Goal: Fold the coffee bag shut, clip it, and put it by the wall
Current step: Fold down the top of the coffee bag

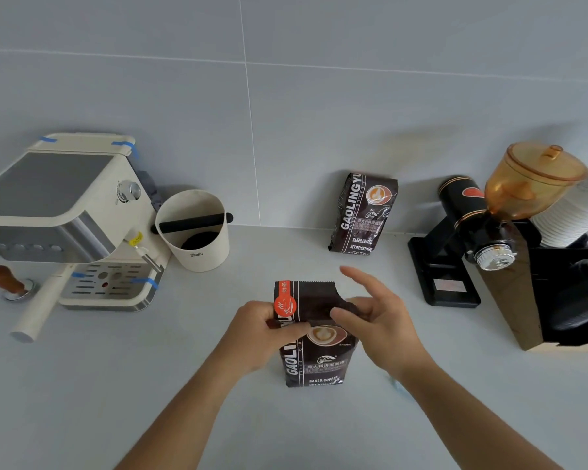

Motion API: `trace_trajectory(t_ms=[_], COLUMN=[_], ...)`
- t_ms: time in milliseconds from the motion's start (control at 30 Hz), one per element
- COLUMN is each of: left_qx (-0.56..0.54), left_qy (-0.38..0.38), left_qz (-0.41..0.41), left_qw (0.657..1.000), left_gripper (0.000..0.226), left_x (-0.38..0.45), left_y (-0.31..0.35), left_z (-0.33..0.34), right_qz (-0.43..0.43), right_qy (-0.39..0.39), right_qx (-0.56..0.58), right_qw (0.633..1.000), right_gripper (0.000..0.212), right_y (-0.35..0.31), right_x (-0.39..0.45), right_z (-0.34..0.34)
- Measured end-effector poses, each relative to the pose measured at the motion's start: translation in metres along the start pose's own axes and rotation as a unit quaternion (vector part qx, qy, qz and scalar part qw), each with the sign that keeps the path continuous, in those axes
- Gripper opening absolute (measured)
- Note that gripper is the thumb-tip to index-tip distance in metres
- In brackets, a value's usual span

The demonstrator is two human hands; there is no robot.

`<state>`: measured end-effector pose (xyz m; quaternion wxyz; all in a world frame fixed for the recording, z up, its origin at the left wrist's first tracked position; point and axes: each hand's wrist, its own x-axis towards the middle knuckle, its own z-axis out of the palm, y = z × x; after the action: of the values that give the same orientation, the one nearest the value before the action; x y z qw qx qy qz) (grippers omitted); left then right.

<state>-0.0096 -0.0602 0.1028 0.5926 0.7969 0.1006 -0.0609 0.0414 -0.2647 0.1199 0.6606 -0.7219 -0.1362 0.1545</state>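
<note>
A dark brown coffee bag with an orange sticker near its top stands upright on the grey counter, in the middle of the view. My left hand grips its upper left side, thumb across the front. My right hand pinches the top right corner between thumb and fingers, index finger raised. The serrated top flap still stands up, bent at the right corner. A small pale blue object, maybe a clip, peeks out behind my right wrist; mostly hidden.
A second, sealed coffee bag leans on the tiled wall. At the left stand a cream espresso machine, a knock box and a tamper. A black grinder with an amber hopper, stacked paper cups and a wooden box fill the right.
</note>
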Motion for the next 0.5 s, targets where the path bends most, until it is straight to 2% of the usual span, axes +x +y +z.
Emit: trace_trajectory(t_ms=[67, 133, 267, 333, 500], left_qx=[-0.040, -0.093, -0.122, -0.097, -0.050], left_qy=[0.003, 0.011, 0.056, 0.057, 0.079], left_qz=[-0.005, 0.008, 0.048, 0.077, 0.100], left_qw=[0.999, 0.996, 0.990, 0.991, 0.991], left_gripper=[0.007, 0.011, 0.055, 0.064, 0.044], left_x=[-0.002, -0.005, -0.009, -0.013, -0.017], left_y=[0.006, 0.013, 0.021, 0.023, 0.027], left_z=[-0.003, -0.006, -0.010, -0.011, -0.011], right_qz=[-0.018, -0.026, -0.015, -0.007, 0.015], right_qy=[0.006, 0.010, 0.023, 0.022, -0.003], right_qx=[0.001, -0.017, -0.067, -0.081, -0.151], right_qw=[1.000, 0.999, 0.997, 0.996, 0.988], right_gripper=[0.053, 0.054, 0.051, 0.049, 0.040], right_y=[-0.003, -0.005, -0.009, -0.014, -0.027], right_x=[0.003, 0.004, 0.004, 0.003, 0.001], right_z=[0.000, 0.001, 0.003, 0.002, 0.000])
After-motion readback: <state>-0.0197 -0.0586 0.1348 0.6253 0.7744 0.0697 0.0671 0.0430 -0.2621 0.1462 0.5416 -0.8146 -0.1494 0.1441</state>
